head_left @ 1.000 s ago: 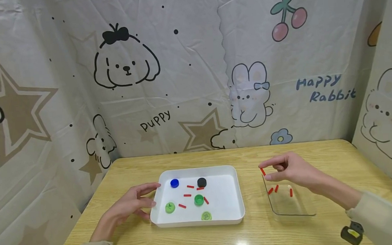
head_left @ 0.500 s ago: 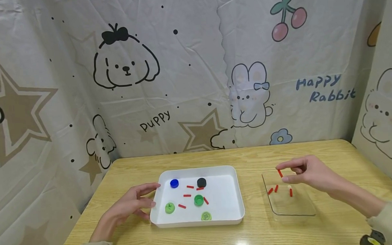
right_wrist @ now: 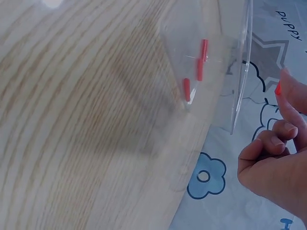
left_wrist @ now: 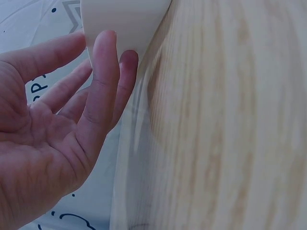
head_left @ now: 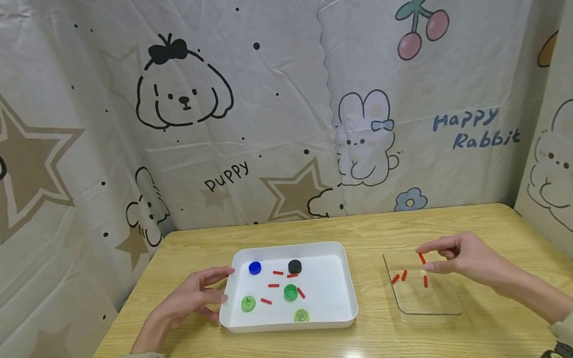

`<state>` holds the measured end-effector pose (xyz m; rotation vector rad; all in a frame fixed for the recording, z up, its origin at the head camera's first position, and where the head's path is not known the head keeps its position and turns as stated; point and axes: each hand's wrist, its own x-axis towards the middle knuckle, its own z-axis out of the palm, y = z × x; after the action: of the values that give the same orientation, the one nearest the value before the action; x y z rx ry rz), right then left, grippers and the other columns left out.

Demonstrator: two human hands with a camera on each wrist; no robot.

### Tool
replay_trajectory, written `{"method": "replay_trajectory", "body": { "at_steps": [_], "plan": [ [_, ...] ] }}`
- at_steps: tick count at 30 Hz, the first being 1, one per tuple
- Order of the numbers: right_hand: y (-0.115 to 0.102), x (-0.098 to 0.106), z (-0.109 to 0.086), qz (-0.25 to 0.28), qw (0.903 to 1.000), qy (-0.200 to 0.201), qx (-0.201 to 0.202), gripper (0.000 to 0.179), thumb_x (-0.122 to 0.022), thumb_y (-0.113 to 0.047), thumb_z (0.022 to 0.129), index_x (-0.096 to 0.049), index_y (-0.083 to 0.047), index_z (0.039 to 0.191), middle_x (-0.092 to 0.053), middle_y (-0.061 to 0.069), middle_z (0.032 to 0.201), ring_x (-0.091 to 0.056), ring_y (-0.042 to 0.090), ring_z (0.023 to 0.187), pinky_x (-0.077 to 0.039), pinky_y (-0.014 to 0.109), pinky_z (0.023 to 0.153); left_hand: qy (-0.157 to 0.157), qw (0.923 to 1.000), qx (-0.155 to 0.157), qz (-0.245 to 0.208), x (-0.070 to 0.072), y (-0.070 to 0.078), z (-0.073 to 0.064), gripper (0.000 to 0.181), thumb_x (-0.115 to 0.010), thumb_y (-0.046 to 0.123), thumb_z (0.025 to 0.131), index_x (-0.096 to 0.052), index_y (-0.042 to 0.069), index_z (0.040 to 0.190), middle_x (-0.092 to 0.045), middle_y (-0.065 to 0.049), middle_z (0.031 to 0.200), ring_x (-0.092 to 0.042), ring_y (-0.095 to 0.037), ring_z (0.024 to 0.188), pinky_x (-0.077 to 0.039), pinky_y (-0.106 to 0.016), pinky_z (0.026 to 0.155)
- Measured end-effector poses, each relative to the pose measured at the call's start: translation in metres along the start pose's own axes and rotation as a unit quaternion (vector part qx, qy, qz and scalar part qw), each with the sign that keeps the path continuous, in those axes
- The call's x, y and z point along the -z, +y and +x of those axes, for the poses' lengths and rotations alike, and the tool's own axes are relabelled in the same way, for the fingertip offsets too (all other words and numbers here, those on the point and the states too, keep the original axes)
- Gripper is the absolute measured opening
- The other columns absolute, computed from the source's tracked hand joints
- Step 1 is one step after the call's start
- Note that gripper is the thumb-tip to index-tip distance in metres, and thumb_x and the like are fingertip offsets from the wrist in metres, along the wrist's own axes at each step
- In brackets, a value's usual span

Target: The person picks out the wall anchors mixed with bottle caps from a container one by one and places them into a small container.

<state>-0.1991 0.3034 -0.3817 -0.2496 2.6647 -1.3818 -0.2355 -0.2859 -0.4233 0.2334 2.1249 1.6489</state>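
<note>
My right hand [head_left: 458, 259] pinches a short red stick [head_left: 422, 258] between thumb and index finger, above the far part of a clear box [head_left: 434, 302]. In the right wrist view the red tip [right_wrist: 278, 88] shows at the fingertips, beside the box wall. Three similar red sticks [head_left: 425, 281] lie inside the clear box. At the left end of a white tray [head_left: 328, 290], my left hand [head_left: 190, 297] has loosely bent fingers against the outer wall, as the left wrist view shows, with nothing gripped.
In the tray are a blue cap [head_left: 255, 267], a black cap [head_left: 295, 266], a green cap [head_left: 290, 292], two lighter green caps [head_left: 248, 304] and several red sticks [head_left: 273, 285]. Both containers stand on a wooden table [head_left: 372, 336], with a printed curtain [head_left: 283, 119] behind it.
My right hand has moved right and slightly nearer, carrying the pinched red stick from the box's far left corner to over its far middle. The left hand and tray have stayed put.
</note>
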Motion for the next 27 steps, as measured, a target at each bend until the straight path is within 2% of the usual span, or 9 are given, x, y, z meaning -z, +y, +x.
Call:
{"method": "replay_trajectory", "body": {
  "at_steps": [7,18,27],
  "plan": [
    [0.005,-0.002,0.002,0.005,1.0000,-0.006,-0.002,0.046,-0.083,-0.014,0.092,-0.070,0.004,0.133,-0.022,-0.002,0.075,-0.031,0.017,0.071,-0.028,0.030,0.058,0.003,1.0000,0.002,0.003,0.000,-0.001,0.001,0.070,-0.075,0.007,0.094,-0.046,0.001,0.157,-0.031,-0.027,0.167,-0.066,-0.030,0.116,-0.065,-0.048,0.071],
    [0.011,-0.004,0.006,-0.004,0.9999,-0.004,0.009,0.044,-0.084,-0.011,0.089,-0.073,0.004,0.128,-0.022,-0.003,0.074,-0.029,0.016,0.069,-0.028,0.030,0.058,0.006,1.0000,0.002,0.006,0.000,0.000,0.001,0.069,-0.074,0.007,0.094,-0.046,0.001,0.157,-0.031,-0.027,0.167,-0.065,-0.030,0.118,-0.065,-0.048,0.071],
    [0.014,-0.006,0.009,-0.024,0.9997,-0.006,0.002,0.043,-0.085,-0.013,0.089,-0.074,0.003,0.127,-0.024,-0.002,0.075,-0.031,0.017,0.071,-0.029,0.030,0.059,0.005,1.0000,0.004,0.006,0.000,-0.001,0.002,0.069,-0.075,0.007,0.094,-0.046,0.001,0.157,-0.030,-0.027,0.167,-0.065,-0.030,0.118,-0.065,-0.047,0.069]
  ]
}}
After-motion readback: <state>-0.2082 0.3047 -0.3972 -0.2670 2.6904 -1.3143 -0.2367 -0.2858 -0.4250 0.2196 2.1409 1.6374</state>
